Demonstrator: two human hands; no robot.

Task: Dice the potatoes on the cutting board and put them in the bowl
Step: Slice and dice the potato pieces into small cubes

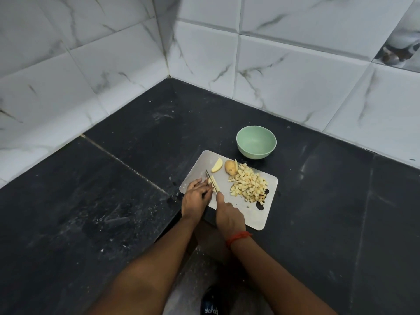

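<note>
A grey cutting board [256, 214] lies on the black counter. My right hand [228, 215] grips a knife [211, 181] whose blade lies across pale potato strips [214, 181]. My left hand [195, 196] presses on those strips from the left, fingers bent over them. A heap of diced potato [248, 185] covers the board's right side. Behind it sit a potato piece with skin [230, 167] and a pale wedge [217, 165]. The green bowl [256, 142] stands just beyond the board, with nothing visible inside.
The black stone counter [113, 201] runs into a corner of white marble-look tiled walls [204, 53]. The counter's front edge cuts in below the board, near my forearms. A dark shoe [211, 303] shows on the floor below.
</note>
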